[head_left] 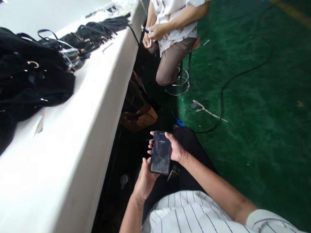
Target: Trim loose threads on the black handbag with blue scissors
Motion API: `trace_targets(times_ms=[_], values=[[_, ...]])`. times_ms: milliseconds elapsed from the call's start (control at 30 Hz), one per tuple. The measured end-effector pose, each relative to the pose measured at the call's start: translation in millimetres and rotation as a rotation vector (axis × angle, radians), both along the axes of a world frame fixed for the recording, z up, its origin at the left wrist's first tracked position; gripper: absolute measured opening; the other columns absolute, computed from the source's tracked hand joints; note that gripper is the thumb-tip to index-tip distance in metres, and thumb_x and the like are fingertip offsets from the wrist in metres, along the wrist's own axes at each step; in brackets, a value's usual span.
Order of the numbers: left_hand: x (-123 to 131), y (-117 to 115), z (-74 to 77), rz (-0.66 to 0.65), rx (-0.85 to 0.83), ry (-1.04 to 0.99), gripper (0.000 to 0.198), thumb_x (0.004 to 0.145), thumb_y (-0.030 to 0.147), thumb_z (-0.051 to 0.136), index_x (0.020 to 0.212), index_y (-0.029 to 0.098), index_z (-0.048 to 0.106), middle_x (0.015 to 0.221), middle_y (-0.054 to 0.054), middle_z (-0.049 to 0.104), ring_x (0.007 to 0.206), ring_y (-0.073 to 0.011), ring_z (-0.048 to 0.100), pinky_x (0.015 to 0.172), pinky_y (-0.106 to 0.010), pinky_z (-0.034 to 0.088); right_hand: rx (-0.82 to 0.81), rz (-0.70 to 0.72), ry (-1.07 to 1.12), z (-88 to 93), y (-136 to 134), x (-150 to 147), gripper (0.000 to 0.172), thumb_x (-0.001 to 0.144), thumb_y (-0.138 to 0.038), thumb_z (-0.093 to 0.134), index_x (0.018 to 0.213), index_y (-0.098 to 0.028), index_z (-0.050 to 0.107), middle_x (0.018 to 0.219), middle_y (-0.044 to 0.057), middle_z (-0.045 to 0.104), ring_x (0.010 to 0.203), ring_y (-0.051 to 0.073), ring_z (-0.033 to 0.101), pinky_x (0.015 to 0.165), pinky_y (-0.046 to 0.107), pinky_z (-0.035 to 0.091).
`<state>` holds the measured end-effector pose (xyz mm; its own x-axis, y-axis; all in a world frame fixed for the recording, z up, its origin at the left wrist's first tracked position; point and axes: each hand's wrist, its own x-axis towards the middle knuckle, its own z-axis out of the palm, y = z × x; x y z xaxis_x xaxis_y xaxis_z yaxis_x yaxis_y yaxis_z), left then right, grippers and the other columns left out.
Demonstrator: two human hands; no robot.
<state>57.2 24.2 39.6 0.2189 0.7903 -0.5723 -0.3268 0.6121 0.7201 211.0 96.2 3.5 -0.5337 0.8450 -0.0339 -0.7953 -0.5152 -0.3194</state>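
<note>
A dark smartphone (pixel 160 156) is held upright above my lap, its screen dim with a small line of text too faint to read. My right hand (pixel 177 150) grips its right side, thumb on the upper edge; fingertips show past the phone's left edge. Under the lower left corner, my left hand (pixel 146 179) supports the phone, and most of its fingers are hidden behind it.
To my left runs a long white table (pixel 94 103) bearing a heap of black bags (pixel 31 73) with gold fittings. Ahead, a co-worker (pixel 172 31) sits on a metal stool (pixel 181 83), handling a small piece. A black cable (pixel 223 95) crosses the green floor. Below the table lies a brown bag (pixel 140 119).
</note>
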Motion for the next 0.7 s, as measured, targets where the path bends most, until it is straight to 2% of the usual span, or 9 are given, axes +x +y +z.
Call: trace_targets(times_ms=[67, 133, 200, 267, 367, 433, 500, 600, 700], values=[[-5, -17, -3.1, -0.007, -0.178, -0.316, 0.075, 0.085, 0.074, 0.047, 0.126, 0.012, 0.061, 0.121, -0.021, 0.065, 0.114, -0.0393, 0.061, 0.097, -0.053, 0.047, 0.043, 0.067, -0.018, 4.2, -16, -3, 0.063, 0.084, -0.062, 0.061, 0.131, -0.021, 0.053, 0.110, 0.009, 0.069, 0.108, 0.028, 0.063, 0.100, 0.056, 0.050], [-5, -31, -9.5, -0.004, -0.213, -0.439, 0.079, 0.087, 0.074, 0.042, 0.127, 0.009, 0.060, 0.120, -0.024, 0.066, 0.107, -0.0390, 0.065, 0.094, -0.055, 0.049, 0.074, 0.138, -0.050, 6.5, -27, -8, 0.063, 0.082, -0.063, 0.063, 0.128, -0.020, 0.055, 0.108, 0.010, 0.070, 0.106, 0.028, 0.065, 0.096, 0.053, 0.052], [-3, -41, -17.6, 0.021, -0.218, -0.477, 0.078, 0.089, 0.073, 0.040, 0.126, 0.007, 0.061, 0.114, -0.023, 0.068, 0.096, -0.0342, 0.068, 0.087, -0.050, 0.053, 0.110, 0.167, -0.123, 4.7, -33, -13, 0.062, 0.083, -0.064, 0.063, 0.126, -0.020, 0.057, 0.106, 0.010, 0.071, 0.102, 0.027, 0.066, 0.092, 0.049, 0.055], [-3, -47, -25.7, 0.077, -0.228, -0.478, 0.076, 0.090, 0.071, 0.040, 0.123, 0.005, 0.062, 0.111, -0.022, 0.069, 0.089, -0.0302, 0.069, 0.082, -0.045, 0.055, 0.126, 0.094, -0.304, -1.1, -37, -15, 0.059, 0.085, -0.063, 0.061, 0.126, -0.021, 0.057, 0.104, 0.009, 0.071, 0.098, 0.027, 0.067, 0.089, 0.046, 0.056], [-8, -49, -36.0, 0.183, -0.221, -0.429, 0.074, 0.092, 0.067, 0.043, 0.122, 0.002, 0.062, 0.112, -0.023, 0.068, 0.089, -0.0293, 0.069, 0.079, -0.042, 0.056, 0.188, -0.200, -0.768, -12.4, -49, -12, 0.054, 0.088, -0.058, 0.060, 0.129, -0.022, 0.056, 0.112, 0.008, 0.069, 0.105, 0.027, 0.065, 0.095, 0.046, 0.054], [-14, -47, -40.9, 0.238, -0.194, -0.395, 0.069, 0.093, 0.063, 0.045, 0.122, 0.003, 0.062, 0.111, -0.022, 0.069, 0.088, -0.0288, 0.069, 0.077, -0.042, 0.057, 0.368, -0.399, -1.059, -16.7, -65, -7, 0.049, 0.091, -0.052, 0.059, 0.131, -0.023, 0.054, 0.119, 0.009, 0.067, 0.114, 0.027, 0.061, 0.104, 0.048, 0.048], [-19, -43, -44.1, 0.285, -0.175, -0.381, 0.062, 0.094, 0.059, 0.047, 0.122, 0.006, 0.063, 0.111, -0.019, 0.070, 0.087, -0.0277, 0.069, 0.077, -0.041, 0.058, 0.645, -0.511, -1.243, -16.7, -87, -3, 0.043, 0.096, -0.043, 0.054, 0.135, -0.024, 0.051, 0.122, 0.009, 0.065, 0.120, 0.026, 0.057, 0.109, 0.050, 0.043], [-25, -38, -46.1, 0.354, -0.178, -0.399, 0.054, 0.095, 0.054, 0.050, 0.119, 0.008, 0.064, 0.111, -0.017, 0.071, 0.094, -0.0261, 0.069, 0.083, -0.038, 0.057, 1.067, -0.513, -1.330, -12.2, -116, -3, 0.045, 0.099, -0.032, 0.050, 0.144, -0.026, 0.043, 0.131, 0.008, 0.062, 0.128, 0.025, 0.051, 0.114, 0.053, 0.037], [-25, -36, -45.2, 0.389, -0.209, -0.404, 0.054, 0.094, 0.054, 0.052, 0.116, 0.006, 0.065, 0.107, -0.017, 0.072, 0.099, -0.0250, 0.069, 0.091, -0.035, 0.056, 1.324, -0.420, -1.340, -9.1, -127, -10, 0.055, 0.099, -0.028, 0.051, 0.150, -0.022, 0.033, 0.137, 0.008, 0.059, 0.138, 0.026, 0.042, 0.119, 0.056, 0.030]])
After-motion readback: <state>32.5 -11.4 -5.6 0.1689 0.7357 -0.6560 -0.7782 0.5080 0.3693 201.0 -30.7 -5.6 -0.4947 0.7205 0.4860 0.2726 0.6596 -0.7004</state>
